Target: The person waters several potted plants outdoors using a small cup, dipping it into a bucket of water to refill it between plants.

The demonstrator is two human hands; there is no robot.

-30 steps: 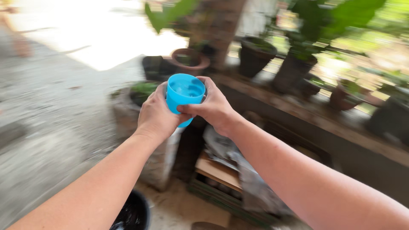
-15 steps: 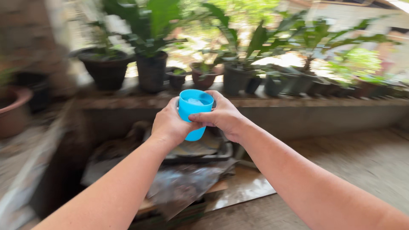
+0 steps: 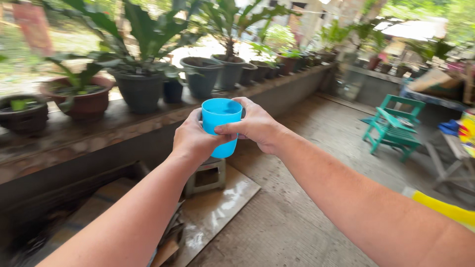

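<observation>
A bright blue plastic cup [image 3: 221,118] is held upright at chest height in front of me, and both hands wrap it. My left hand [image 3: 192,138] grips its left side and lower wall. My right hand [image 3: 255,124] covers its right side, thumb across the front below the rim. The cup's inside is barely visible, so I cannot tell what it holds.
A low concrete ledge [image 3: 114,123] runs along the left with several potted plants [image 3: 141,89]. A small stool [image 3: 208,173] and a flat board [image 3: 217,207] lie below the cup. A green wooden chair [image 3: 393,123] stands at right.
The view has swung to the right along the ledge, bringing the green chair and the paved floor into sight. Both hands keep the same hold on the cup.
</observation>
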